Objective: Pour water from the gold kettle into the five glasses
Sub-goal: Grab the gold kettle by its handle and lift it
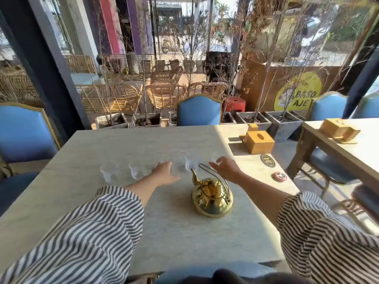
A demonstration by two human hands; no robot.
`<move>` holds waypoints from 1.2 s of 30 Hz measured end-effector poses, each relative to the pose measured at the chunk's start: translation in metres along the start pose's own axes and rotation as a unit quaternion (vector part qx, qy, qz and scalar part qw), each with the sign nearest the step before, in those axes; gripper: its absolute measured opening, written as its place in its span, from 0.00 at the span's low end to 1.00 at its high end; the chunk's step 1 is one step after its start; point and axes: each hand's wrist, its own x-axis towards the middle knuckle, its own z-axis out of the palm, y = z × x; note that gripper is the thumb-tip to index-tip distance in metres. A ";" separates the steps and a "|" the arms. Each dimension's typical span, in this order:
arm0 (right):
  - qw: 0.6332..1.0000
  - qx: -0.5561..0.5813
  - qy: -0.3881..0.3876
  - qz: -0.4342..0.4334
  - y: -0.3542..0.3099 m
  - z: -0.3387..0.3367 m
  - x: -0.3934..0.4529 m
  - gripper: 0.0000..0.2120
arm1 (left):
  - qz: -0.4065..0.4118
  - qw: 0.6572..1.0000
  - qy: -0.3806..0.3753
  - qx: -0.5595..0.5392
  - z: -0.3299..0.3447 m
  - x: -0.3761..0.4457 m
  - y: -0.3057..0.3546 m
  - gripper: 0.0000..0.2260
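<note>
A shiny gold kettle point(212, 198) stands on the pale marble table point(168, 226), spout pointing away from me, its wire handle leaning back. Beyond it a row of clear glasses runs left to right: one at the far left point(108, 172), one beside it point(137, 171), one behind the spout point(189, 163); others are hidden by my hands. My left hand point(164, 171) reaches flat over the middle of the row, fingers spread. My right hand point(225, 167) hovers with fingers apart just past the kettle's handle, holding nothing.
A wooden tissue box point(259, 141) sits at the table's far right, with a round black coaster point(267, 160) and a small red-rimmed disc point(279, 176) nearer. Blue chairs stand at the far side point(199, 110) and left point(22, 132). A second table point(352, 144) is to the right.
</note>
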 end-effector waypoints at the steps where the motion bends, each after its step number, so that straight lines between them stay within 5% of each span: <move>1: 1.000 0.011 -0.010 0.010 0.006 0.001 -0.006 0.22 | -0.007 1.000 -0.020 -0.016 0.011 -0.001 0.000 0.39; 8: 0.989 0.136 -0.040 0.045 0.039 0.023 -0.034 0.24 | -0.107 0.953 -0.122 -0.256 0.083 -0.026 0.028 0.40; 16: 0.973 0.214 -0.061 0.056 0.046 0.018 -0.025 0.25 | -0.224 0.807 -0.117 -0.534 0.120 -0.023 0.068 0.42; 21: 0.950 0.302 -0.079 0.023 0.053 0.027 -0.013 0.24 | -0.259 0.759 -0.068 -0.594 0.137 -0.014 0.080 0.41; 25: 0.939 0.336 -0.066 -0.004 0.061 0.038 -0.008 0.24 | -0.271 0.759 -0.024 -0.591 0.150 -0.006 0.085 0.39; 31: 0.931 0.357 -0.066 -0.027 0.071 0.029 -0.005 0.23 | -0.258 0.792 0.014 -0.553 0.155 0.000 0.099 0.20; 36: 0.939 0.339 -0.038 -0.029 0.072 -0.001 0.007 0.25 | -0.237 0.829 0.008 -0.507 0.146 0.015 0.122 0.32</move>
